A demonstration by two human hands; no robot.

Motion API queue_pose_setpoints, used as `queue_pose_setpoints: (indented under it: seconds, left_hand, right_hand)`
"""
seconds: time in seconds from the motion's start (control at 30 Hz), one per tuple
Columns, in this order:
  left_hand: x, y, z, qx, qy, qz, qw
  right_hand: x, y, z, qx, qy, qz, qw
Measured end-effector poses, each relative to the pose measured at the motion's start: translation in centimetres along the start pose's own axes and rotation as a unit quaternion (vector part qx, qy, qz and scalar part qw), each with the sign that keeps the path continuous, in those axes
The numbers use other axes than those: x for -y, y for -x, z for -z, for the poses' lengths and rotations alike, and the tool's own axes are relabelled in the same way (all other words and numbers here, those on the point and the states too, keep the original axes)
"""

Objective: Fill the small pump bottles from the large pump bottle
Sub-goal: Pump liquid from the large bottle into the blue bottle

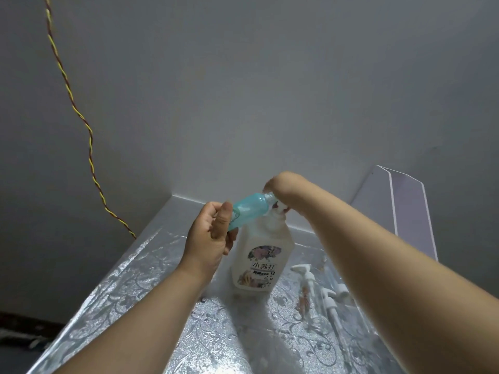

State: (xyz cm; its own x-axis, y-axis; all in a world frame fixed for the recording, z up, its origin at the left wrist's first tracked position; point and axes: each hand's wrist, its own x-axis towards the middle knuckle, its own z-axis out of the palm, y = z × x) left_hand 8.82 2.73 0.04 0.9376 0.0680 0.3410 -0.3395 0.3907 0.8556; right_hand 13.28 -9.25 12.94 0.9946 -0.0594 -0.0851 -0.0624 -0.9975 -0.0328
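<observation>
Left of the large pump bottle [259,263] your table [121,287] offers bare foil from near edge to wall [243,117] — passable. Right of it, loose pump heads [306,276] lie scattered close by, and a white panel [405,211] leans at the rear — tight going.

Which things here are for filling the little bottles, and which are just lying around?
Job: small turquoise plastic bottle in the left hand; large white floral-label pump bottle under the right hand; loose white pump heads.
Lying about: twisted red-and-yellow cord; leaning pale lilac panel.
</observation>
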Motion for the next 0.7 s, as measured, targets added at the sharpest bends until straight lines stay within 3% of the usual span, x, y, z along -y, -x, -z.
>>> queue_pose_setpoints:
  seconds: [0.07,0.4,0.53,0.7]
  left_hand:
    - [0.2,-0.1,0.2,-0.002,-0.008,0.002,1.000]
    - [0.5,-0.1,0.4,0.001,-0.018,0.013,1.000]
    - [0.0,0.1,0.2,0.011,-0.011,0.009,1.000]
    - [0.0,-0.1,0.3,0.000,-0.014,0.003,1.000]
  right_hand:
    - [0.1,-0.3,-0.5,0.046,0.044,-0.009,0.998]
    - [-0.2,0.6,-0.1,-0.020,0.101,0.033,0.994]
    - [-0.6,-0.3,0.0,-0.054,0.033,0.026,0.998]
    - [0.1,-0.3,-0.8,-0.001,-0.043,-0.005,0.999]
